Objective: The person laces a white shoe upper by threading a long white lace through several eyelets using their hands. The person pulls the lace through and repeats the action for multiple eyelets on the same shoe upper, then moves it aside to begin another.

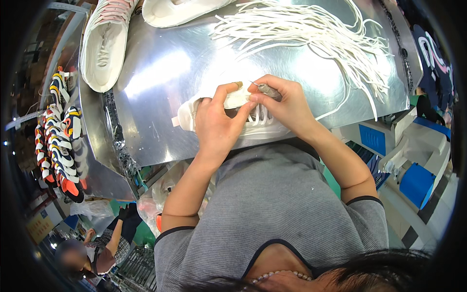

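A white shoe lies on its side on the metal table, close to my body, with white lacing across its front. My left hand rests over it, thumb and forefinger pinching the edge of its white tongue or eyelet flap. In my right hand is a small awl-like tool with a wrapped grey handle and a thin metal tip pointing left. The right thumb and forefinger meet at the same flap. Part of the shoe is hidden beneath my hands.
Beyond my hands, a bundle of loose white laces spreads over the metal table. A pink-laced white shoe and another white shoe lie at the far left. Colourful shoes are stacked leftward. A person is lower left.
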Demonstrator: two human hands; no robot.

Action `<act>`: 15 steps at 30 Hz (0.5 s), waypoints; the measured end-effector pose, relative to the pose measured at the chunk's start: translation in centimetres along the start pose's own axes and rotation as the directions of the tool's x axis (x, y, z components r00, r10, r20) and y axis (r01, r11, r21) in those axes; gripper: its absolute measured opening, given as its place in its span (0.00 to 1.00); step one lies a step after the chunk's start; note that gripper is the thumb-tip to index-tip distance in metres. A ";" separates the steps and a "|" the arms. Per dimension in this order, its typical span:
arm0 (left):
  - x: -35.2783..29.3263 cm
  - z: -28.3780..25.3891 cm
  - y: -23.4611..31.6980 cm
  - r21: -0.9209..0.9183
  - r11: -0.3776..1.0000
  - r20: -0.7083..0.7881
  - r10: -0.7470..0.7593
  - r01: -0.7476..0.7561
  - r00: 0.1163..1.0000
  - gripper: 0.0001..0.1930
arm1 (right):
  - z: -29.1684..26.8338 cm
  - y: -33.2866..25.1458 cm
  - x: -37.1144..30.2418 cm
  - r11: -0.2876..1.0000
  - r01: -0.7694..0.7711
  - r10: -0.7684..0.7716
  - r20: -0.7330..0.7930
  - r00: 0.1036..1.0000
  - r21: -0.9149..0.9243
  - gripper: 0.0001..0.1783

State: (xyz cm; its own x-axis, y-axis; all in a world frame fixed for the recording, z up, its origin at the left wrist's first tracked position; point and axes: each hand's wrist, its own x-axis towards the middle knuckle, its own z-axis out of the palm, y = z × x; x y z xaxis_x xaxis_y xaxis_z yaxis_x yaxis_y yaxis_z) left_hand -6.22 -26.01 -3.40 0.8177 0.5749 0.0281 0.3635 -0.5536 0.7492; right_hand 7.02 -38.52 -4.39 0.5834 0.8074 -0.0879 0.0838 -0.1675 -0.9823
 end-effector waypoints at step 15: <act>-0.5 1.2 -0.6 -0.136 0.982 -0.153 0.112 -0.133 0.982 0.20 | -1.4 -1.4 -2.9 0.895 0.039 -0.018 0.051 0.999 -0.444 0.08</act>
State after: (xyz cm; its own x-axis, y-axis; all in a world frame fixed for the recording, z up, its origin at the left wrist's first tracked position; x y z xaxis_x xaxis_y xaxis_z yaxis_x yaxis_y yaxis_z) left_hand -6.30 -26.69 -4.60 0.7753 0.5948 0.2126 0.1877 -0.5383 0.8216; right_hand 6.37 -41.40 -2.58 0.5400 0.8380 -0.0784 0.4560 -0.3695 -0.8096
